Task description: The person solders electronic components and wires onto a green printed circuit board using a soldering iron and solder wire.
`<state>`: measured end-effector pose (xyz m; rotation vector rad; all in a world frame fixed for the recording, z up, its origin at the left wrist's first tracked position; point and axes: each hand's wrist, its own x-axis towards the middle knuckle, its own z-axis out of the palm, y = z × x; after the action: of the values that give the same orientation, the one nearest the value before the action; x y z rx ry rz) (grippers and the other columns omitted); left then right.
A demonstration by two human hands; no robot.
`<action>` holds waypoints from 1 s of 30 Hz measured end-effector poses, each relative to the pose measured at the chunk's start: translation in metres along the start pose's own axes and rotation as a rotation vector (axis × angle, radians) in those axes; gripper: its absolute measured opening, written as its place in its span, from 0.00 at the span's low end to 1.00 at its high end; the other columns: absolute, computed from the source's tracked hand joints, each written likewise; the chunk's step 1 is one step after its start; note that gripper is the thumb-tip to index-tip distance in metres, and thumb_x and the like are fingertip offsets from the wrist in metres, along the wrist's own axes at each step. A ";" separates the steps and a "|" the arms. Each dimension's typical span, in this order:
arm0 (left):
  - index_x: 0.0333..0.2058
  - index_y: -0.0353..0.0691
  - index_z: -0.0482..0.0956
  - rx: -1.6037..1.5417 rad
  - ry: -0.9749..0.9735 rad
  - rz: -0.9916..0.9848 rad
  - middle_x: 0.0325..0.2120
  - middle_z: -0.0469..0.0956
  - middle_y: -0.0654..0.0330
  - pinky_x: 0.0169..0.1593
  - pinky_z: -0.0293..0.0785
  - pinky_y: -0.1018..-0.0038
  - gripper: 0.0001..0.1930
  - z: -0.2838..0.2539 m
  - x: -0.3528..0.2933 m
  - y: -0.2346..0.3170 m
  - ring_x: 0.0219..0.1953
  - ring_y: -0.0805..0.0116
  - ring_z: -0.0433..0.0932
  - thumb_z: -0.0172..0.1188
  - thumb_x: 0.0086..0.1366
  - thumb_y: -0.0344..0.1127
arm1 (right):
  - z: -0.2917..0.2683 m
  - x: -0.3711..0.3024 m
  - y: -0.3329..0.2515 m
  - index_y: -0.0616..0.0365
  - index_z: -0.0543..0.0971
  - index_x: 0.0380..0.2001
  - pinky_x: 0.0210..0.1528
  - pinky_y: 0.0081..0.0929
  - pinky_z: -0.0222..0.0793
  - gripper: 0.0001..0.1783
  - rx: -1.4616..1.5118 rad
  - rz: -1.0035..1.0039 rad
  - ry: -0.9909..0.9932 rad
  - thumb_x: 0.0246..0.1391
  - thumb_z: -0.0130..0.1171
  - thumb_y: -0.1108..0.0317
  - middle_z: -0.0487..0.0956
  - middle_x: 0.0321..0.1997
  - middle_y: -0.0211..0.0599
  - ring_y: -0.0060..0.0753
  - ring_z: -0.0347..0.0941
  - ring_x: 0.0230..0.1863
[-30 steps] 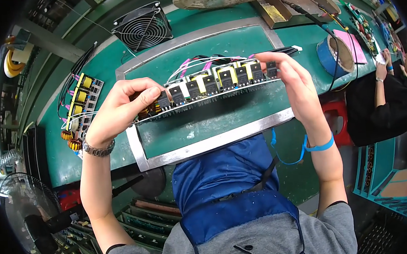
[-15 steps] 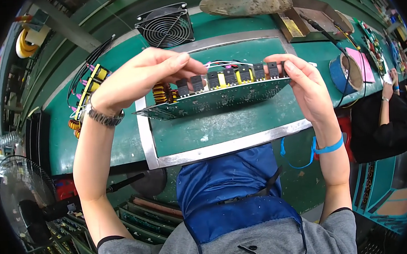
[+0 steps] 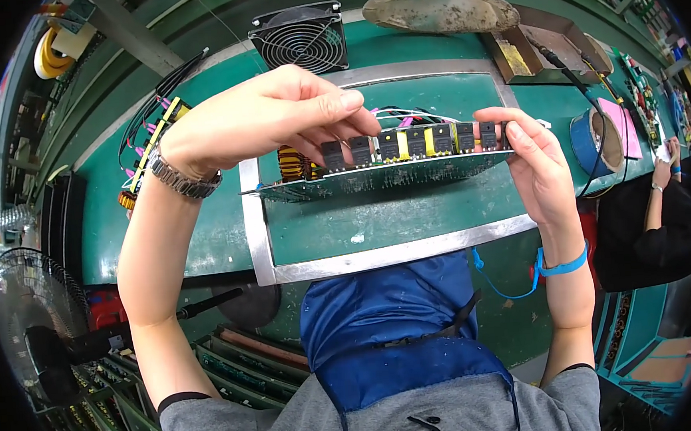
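A green circuit board is raised above the bench, its soldered underside tilted toward me. Black flat transistors line its near edge, with yellow-wrapped transformers behind them and a copper-wound coil at the left end. My right hand pinches the board's right end between thumb and fingers. Over the left half, my left hand is closed, fingers curled down behind the transistors; what its fingertips grip is hidden. White and pink wires rise behind the parts.
Another board with coils and black leads lies on the bench at left. Behind stand a square black fan and a metal hood. A tray, soldering iron cable and blue tape roll are at right. A co-worker's arm shows far right.
The board now sits more level, its left end raised slightly. My left hand's fingers have curled further down and shifted right along the transistors. My right hand keeps its grip. The view has shifted slightly.
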<state>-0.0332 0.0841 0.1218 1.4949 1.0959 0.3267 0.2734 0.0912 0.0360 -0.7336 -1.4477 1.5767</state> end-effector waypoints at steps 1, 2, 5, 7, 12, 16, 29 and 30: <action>0.49 0.32 0.77 0.038 -0.006 0.058 0.42 0.80 0.54 0.48 0.74 0.78 0.24 -0.001 -0.002 -0.002 0.44 0.71 0.79 0.47 0.71 0.49 | -0.001 0.001 0.000 0.68 0.74 0.50 0.53 0.24 0.64 0.20 -0.001 -0.001 0.001 0.65 0.44 0.63 0.79 0.43 0.39 0.25 0.73 0.45; 0.51 0.33 0.75 0.077 -0.013 0.116 0.45 0.79 0.53 0.53 0.71 0.74 0.25 -0.002 -0.004 -0.004 0.49 0.68 0.77 0.46 0.71 0.50 | -0.002 0.002 0.000 0.67 0.74 0.50 0.54 0.24 0.63 0.20 0.010 0.012 -0.009 0.65 0.44 0.62 0.79 0.44 0.39 0.24 0.73 0.45; 0.56 0.34 0.70 0.237 0.281 0.355 0.54 0.72 0.52 0.62 0.61 0.66 0.32 -0.009 -0.019 -0.020 0.60 0.63 0.68 0.45 0.69 0.57 | -0.007 0.005 0.000 0.67 0.75 0.49 0.55 0.23 0.62 0.20 0.014 0.020 0.001 0.65 0.45 0.62 0.79 0.44 0.37 0.23 0.72 0.47; 0.63 0.37 0.60 0.204 0.377 0.374 0.62 0.62 0.53 0.65 0.53 0.57 0.46 -0.013 -0.036 -0.057 0.65 0.61 0.59 0.47 0.59 0.72 | -0.003 0.009 -0.001 0.66 0.75 0.49 0.56 0.22 0.61 0.20 0.009 0.012 -0.002 0.65 0.45 0.62 0.79 0.44 0.37 0.22 0.71 0.47; 0.54 0.34 0.68 -0.356 0.570 0.078 0.46 0.75 0.62 0.44 0.74 0.82 0.26 0.039 -0.065 -0.154 0.42 0.78 0.76 0.65 0.57 0.27 | 0.002 0.018 -0.004 0.66 0.75 0.49 0.55 0.20 0.59 0.20 0.047 0.051 0.029 0.64 0.46 0.61 0.78 0.43 0.33 0.20 0.69 0.46; 0.43 0.32 0.75 -0.318 0.850 0.274 0.37 0.77 0.64 0.44 0.72 0.82 0.12 0.073 -0.039 -0.179 0.37 0.81 0.75 0.62 0.60 0.23 | -0.005 0.019 -0.003 0.67 0.76 0.48 0.55 0.19 0.61 0.20 0.058 0.072 0.049 0.64 0.47 0.60 0.79 0.42 0.34 0.20 0.70 0.48; 0.47 0.32 0.72 0.060 1.012 0.603 0.40 0.73 0.64 0.48 0.66 0.80 0.12 0.035 -0.051 -0.083 0.42 0.78 0.69 0.55 0.66 0.28 | 0.001 0.005 0.005 0.70 0.69 0.55 0.60 0.29 0.63 0.22 0.826 0.301 0.183 0.63 0.46 0.66 0.75 0.53 0.41 0.31 0.72 0.53; 0.47 0.32 0.72 0.198 1.012 0.603 0.39 0.73 0.65 0.47 0.67 0.80 0.12 0.024 -0.057 -0.061 0.41 0.78 0.70 0.54 0.67 0.29 | -0.005 0.002 0.015 0.68 0.67 0.57 0.63 0.34 0.59 0.22 0.929 0.241 -0.030 0.64 0.45 0.65 0.74 0.56 0.40 0.34 0.71 0.57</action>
<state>-0.0715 0.0166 0.0829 1.8611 1.4271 1.5547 0.2738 0.0960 0.0204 -0.3202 -0.5096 2.1773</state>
